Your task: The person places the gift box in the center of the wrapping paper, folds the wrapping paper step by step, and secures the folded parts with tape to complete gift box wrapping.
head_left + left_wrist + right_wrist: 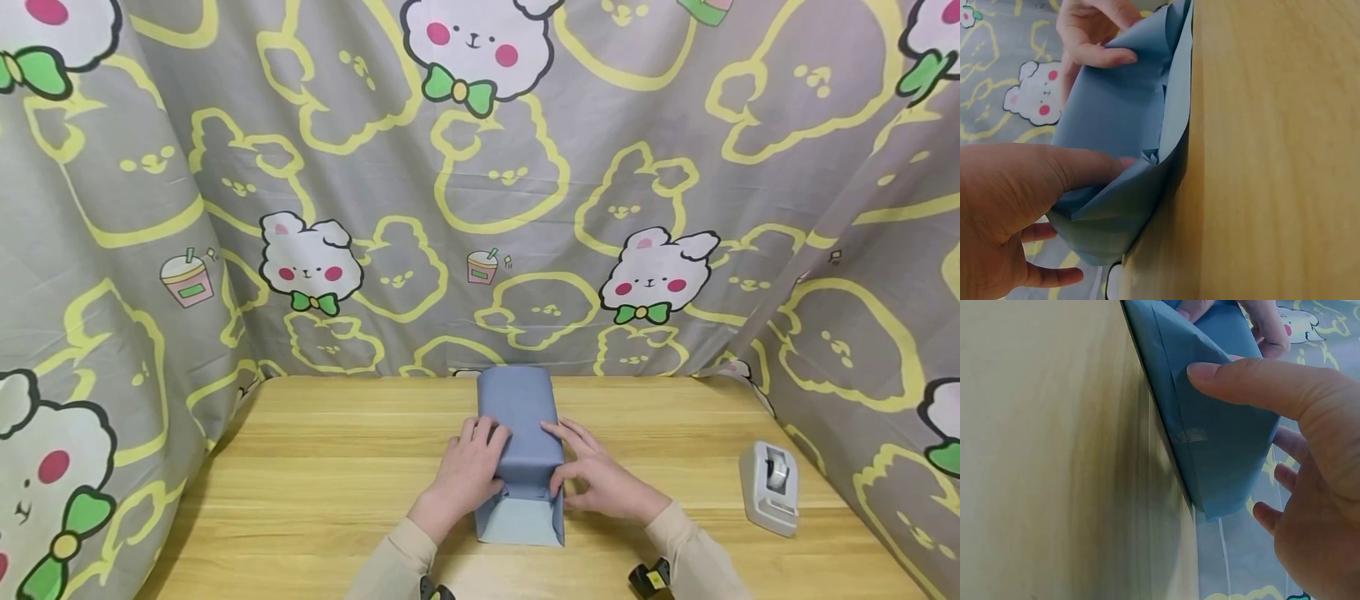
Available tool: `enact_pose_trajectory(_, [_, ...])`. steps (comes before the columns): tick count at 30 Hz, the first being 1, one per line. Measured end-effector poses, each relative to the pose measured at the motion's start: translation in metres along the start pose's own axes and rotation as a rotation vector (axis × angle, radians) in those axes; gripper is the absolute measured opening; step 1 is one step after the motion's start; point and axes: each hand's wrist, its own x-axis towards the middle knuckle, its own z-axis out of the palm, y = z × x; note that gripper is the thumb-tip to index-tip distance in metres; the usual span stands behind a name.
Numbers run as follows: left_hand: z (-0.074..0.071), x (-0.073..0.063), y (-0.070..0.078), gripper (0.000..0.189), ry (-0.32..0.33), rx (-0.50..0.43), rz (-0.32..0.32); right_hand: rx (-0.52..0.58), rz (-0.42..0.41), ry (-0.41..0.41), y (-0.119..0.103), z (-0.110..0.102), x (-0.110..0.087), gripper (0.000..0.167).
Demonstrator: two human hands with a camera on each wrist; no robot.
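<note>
A long box wrapped in blue-grey paper (519, 417) lies on the table, its near end unfinished, with a pale bottom flap (521, 523) spread toward me. My left hand (468, 465) holds the near left corner, fingers over the top and side. Its thumb (1094, 169) presses into the folded paper at the end. On the opposite side, my right hand (603, 479) pinches the paper's right side edge near the end, its thumb (1241, 378) on the outer face. A small strip of clear tape (1191, 435) sticks to that side. The inner folds are partly hidden by the fingers.
A white tape dispenser (771, 487) with a roll of clear tape stands at the right of the wooden table (337, 475). Grey curtains with rabbit prints (525, 208) hang behind and on both sides, and the box's far end reaches nearly to the back one.
</note>
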Motion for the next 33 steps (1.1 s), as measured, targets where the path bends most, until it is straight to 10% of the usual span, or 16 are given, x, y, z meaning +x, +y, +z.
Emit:
enact_pose_trajectory(20, [0.003,0.0,0.004,0.076,0.067,0.076,0.012,-0.115,-0.107,0.167,-0.004,0.018,0.013,0.028])
enact_pose_trajectory(33, [0.002,0.0,0.005,0.075,0.048,0.071,0.008,-0.105,0.118,0.216,-0.009,0.017,0.024,0.094])
